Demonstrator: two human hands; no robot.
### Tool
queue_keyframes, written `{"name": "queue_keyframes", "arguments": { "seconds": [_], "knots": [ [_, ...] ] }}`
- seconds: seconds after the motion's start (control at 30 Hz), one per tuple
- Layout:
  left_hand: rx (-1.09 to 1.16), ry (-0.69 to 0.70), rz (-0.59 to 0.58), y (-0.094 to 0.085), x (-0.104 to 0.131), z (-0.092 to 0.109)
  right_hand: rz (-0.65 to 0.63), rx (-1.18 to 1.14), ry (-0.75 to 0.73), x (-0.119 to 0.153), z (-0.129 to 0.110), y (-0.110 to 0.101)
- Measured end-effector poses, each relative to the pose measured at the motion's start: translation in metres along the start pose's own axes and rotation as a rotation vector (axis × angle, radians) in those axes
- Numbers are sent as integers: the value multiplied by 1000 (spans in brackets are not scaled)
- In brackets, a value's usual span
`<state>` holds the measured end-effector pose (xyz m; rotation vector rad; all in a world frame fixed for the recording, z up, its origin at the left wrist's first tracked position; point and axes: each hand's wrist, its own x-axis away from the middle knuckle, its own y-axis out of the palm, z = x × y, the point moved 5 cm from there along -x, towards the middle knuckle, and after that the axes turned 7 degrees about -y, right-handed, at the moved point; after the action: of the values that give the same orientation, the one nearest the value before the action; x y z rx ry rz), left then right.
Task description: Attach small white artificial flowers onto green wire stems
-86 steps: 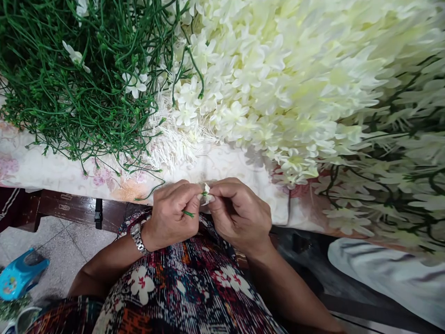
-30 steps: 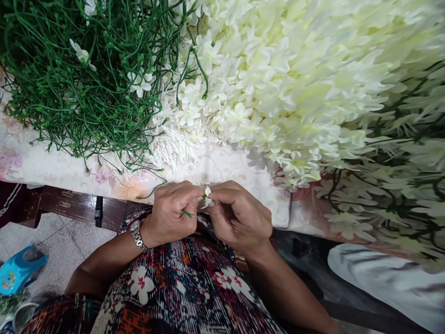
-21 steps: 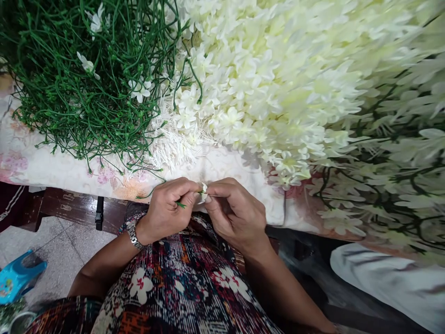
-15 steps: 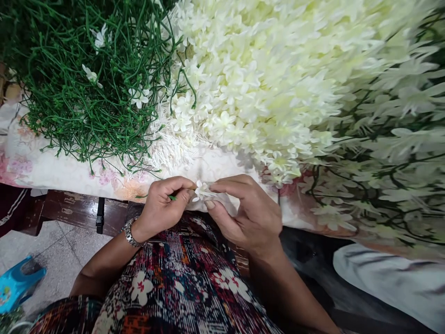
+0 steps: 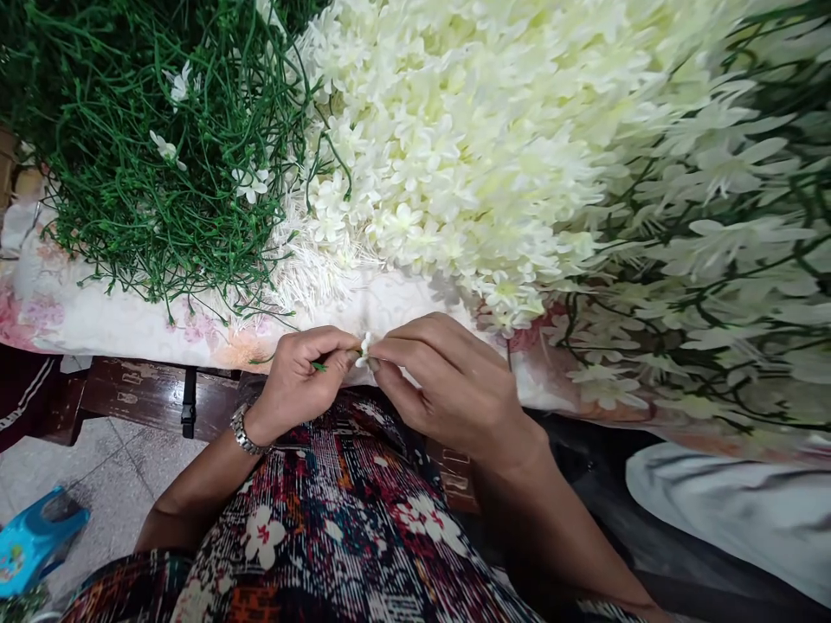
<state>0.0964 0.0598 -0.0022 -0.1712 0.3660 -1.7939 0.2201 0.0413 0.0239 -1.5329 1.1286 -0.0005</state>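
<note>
Bench [image 5: 117,324] under floral cloth: green stems [image 5: 149,164] far left, white blossoms [image 5: 467,130] heaped beside. Left hand [image 5: 302,381] pinches a stem [image 5: 318,367], right hand [image 5: 447,381] pinches a blossom [image 5: 364,350] at the bench edge. Looks light, flimsy; grip the blossom by its base.

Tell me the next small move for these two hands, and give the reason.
Probably press the small white flower further onto the green stem. The left hand pinches the stem, the right hand pinches the flower, and their fingertips meet there.
</note>
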Motion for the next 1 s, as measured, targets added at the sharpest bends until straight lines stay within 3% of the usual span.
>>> {"name": "queue_keyframes", "arguments": {
  "seconds": [0.23,0.57,0.77,1.0],
  "knots": [
    [-149,62,-35,5,1,4,-22,-2,-20,4,2,3],
    [-334,185,0,8,8,2,58,-320,264,11,17,14],
    [-500,294,66,10,11,1,42,-313,315,13,20,16],
    [-472,297,72,10,9,3,59,-367,359,14,21,19]
  ]
}}
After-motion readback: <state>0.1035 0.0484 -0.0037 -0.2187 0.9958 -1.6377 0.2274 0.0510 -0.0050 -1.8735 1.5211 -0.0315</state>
